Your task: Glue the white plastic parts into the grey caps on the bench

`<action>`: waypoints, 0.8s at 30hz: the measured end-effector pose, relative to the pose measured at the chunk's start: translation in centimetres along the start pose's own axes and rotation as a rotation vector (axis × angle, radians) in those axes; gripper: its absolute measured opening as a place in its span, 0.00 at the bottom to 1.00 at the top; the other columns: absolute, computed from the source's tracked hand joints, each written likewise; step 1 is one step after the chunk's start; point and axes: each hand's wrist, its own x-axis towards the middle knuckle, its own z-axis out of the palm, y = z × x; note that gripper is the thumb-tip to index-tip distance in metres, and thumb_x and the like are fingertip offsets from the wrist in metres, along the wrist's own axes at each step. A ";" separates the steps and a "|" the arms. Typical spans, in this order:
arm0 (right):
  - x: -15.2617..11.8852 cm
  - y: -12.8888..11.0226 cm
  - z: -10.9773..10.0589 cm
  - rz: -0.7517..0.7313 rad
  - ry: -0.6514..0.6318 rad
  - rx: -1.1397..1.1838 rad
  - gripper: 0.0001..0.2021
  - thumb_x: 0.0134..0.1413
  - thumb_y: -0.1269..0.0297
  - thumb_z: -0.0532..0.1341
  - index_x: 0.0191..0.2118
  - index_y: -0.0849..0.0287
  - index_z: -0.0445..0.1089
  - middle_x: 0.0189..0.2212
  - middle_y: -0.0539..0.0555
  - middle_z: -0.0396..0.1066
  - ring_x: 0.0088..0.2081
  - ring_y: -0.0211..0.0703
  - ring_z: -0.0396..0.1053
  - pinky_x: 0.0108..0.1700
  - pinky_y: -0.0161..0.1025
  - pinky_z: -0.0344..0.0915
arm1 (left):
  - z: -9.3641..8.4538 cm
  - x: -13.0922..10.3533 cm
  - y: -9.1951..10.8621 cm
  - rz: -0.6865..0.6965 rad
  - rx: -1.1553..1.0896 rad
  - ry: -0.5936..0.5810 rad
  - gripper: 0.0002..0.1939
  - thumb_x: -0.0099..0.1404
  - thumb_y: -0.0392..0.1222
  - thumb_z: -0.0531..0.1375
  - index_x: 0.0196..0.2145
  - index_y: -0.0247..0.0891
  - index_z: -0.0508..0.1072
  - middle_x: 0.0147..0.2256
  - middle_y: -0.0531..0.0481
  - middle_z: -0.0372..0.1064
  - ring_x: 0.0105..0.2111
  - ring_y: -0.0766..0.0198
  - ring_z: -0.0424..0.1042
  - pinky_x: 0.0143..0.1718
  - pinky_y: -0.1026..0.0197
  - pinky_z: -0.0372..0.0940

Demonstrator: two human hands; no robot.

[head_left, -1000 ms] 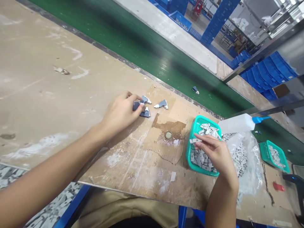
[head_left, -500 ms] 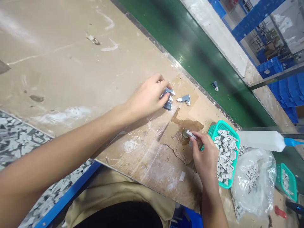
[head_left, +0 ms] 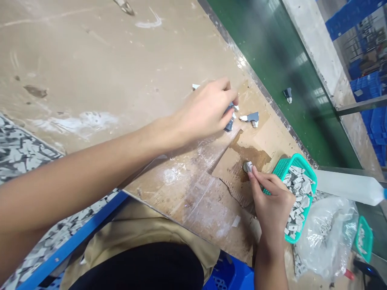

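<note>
My left hand [head_left: 208,106] reaches over the table with bent fingers at a small group of blue-grey and white parts [head_left: 229,125]; its fingers partly hide them, so a grip cannot be made out. Just right of it lies another blue-grey part [head_left: 251,118] with white ends. My right hand [head_left: 270,197] pinches a small white piece [head_left: 248,166] between thumb and forefinger, over a small round dish [head_left: 244,166] on the wet cardboard [head_left: 232,161]. Beside that hand stands a green basket [head_left: 313,177] full of white and grey pieces.
A white bottle [head_left: 347,186], a clear plastic bag [head_left: 328,237] and a smaller green basket [head_left: 368,241] are at the right. One part [head_left: 288,95] lies on the green belt [head_left: 272,52]. Many pieces [head_left: 24,161] fill a bin at the left.
The view has shifted. My right hand has brought the white piece down over the small dish. My left hand stays by the blue-grey parts, and a white tip now shows behind it.
</note>
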 end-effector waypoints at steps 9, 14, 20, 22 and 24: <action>0.0 -0.1 0.1 -0.002 0.003 -0.036 0.05 0.60 0.67 0.65 0.37 0.57 0.81 0.32 0.51 0.78 0.32 0.40 0.76 0.33 0.36 0.74 | -0.1 -0.2 0.3 -0.013 0.011 -0.013 0.16 0.68 0.38 0.52 0.48 0.37 0.75 0.47 0.42 0.66 0.47 0.52 0.69 0.52 0.53 0.63; 0.1 -0.1 0.2 -0.027 -0.003 -0.036 0.05 0.60 0.69 0.66 0.38 0.58 0.80 0.33 0.51 0.78 0.33 0.39 0.76 0.35 0.34 0.73 | 0.2 -0.1 -0.1 -0.002 0.047 -0.001 0.15 0.68 0.37 0.52 0.47 0.36 0.75 0.46 0.41 0.67 0.46 0.53 0.69 0.49 0.53 0.63; 0.0 -0.1 0.3 -0.031 0.000 -0.022 0.05 0.60 0.71 0.65 0.37 0.59 0.80 0.32 0.50 0.78 0.31 0.37 0.75 0.33 0.32 0.73 | -0.6 -0.3 1.8 0.008 0.178 -0.020 0.17 0.71 0.36 0.48 0.48 0.29 0.73 0.46 0.38 0.67 0.48 0.50 0.68 0.50 0.52 0.62; -0.1 -0.1 0.2 -0.012 -0.004 0.006 0.06 0.60 0.71 0.65 0.39 0.59 0.80 0.33 0.50 0.78 0.31 0.37 0.75 0.34 0.32 0.73 | -1.3 0.3 3.0 0.080 0.233 -0.069 0.17 0.72 0.37 0.48 0.47 0.28 0.73 0.45 0.39 0.68 0.50 0.48 0.67 0.51 0.51 0.62; -0.1 -0.1 0.0 0.006 -0.004 0.039 0.07 0.61 0.71 0.64 0.41 0.58 0.80 0.32 0.50 0.77 0.31 0.37 0.75 0.34 0.32 0.73 | -1.7 2.2 3.6 0.163 0.229 -0.100 0.17 0.71 0.36 0.48 0.48 0.31 0.73 0.46 0.40 0.69 0.51 0.48 0.68 0.52 0.51 0.62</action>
